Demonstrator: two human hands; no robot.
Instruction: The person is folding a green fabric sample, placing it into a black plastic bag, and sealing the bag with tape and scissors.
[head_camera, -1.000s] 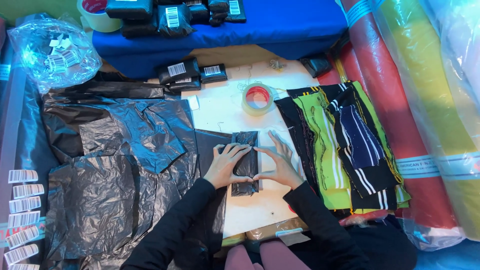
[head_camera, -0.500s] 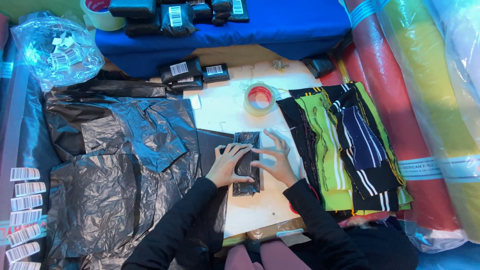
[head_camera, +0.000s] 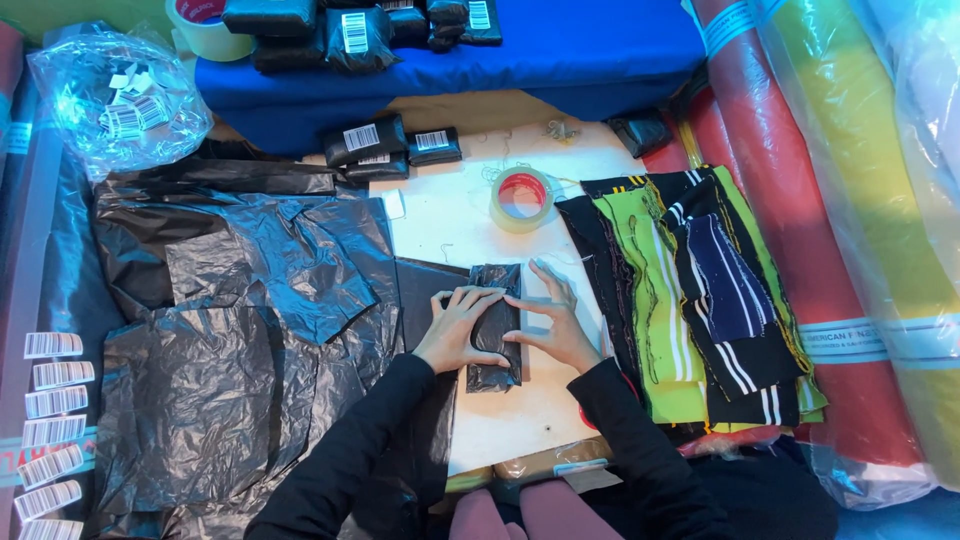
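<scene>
Plastic sheets (head_camera: 230, 330), black and crumpled, are heaped over the left edge of the desk (head_camera: 450, 215), with barcode labels (head_camera: 50, 420) laid in a column beyond them. Near the middle of the desk, towards its front edge, a small black bundle (head_camera: 495, 325) is pinned flat under both hands. The left hand (head_camera: 462, 325) is spread over the bundle's left side, fingers extended; the right hand (head_camera: 555, 325) is pressed open against its right side, fingertips meeting the plastic. Nothing is gripped; both palms are held flat.

For a tight wrap, pressure should be kept even across both palms so that trapped air is driven out and the fold is kept square. The loose flap on the left is best drawn taut before it is creased, since slack film is likely to spring back. A tape roll (head_camera: 522, 198) is placed just behind the bundle, and folded striped cloth (head_camera: 690, 290) is stacked by the right edge.
</scene>
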